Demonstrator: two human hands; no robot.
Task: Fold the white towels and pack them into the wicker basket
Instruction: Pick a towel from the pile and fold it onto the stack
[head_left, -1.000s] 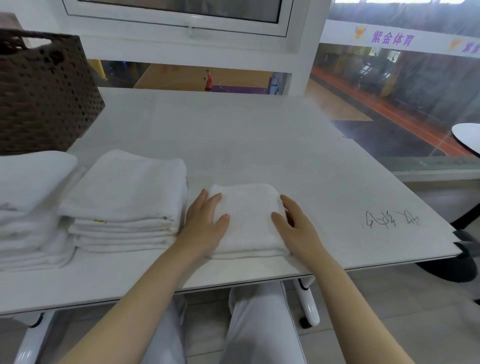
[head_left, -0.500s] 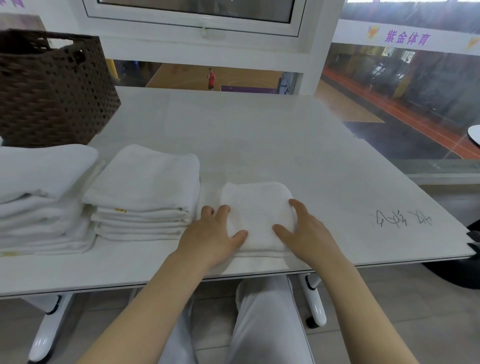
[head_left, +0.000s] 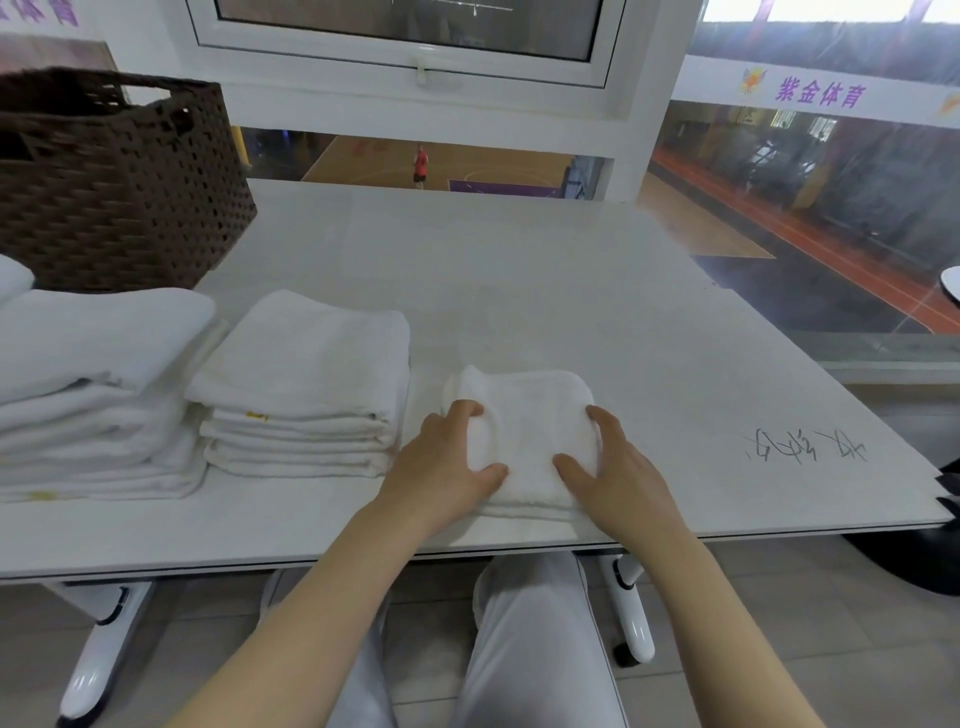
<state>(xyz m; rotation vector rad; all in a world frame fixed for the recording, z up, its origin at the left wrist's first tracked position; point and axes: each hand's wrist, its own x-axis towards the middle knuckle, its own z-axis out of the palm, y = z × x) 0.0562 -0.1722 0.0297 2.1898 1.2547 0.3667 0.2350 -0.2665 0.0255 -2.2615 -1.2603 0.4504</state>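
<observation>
A small folded white towel (head_left: 525, 415) lies near the front edge of the white table (head_left: 519, 270). My left hand (head_left: 441, 465) grips its left side, fingers curled over the edge and thumb on top. My right hand (head_left: 615, 467) grips its right side the same way. To the left sits a stack of folded white towels (head_left: 306, 364), and further left a larger pile of white towels (head_left: 88, 353). The dark brown wicker basket (head_left: 124, 197) stands at the back left; its inside is hidden.
Black handwriting (head_left: 805, 447) marks the table near its right front corner. Windows behind the table look down on a sports hall. My legs in light trousers and white table legs with castors show below the front edge.
Both hands have slid toward me along the small towel and closed on its sides, the fingers curling round its edges. The view has tilted and shifted, bringing the basket more into sight.
</observation>
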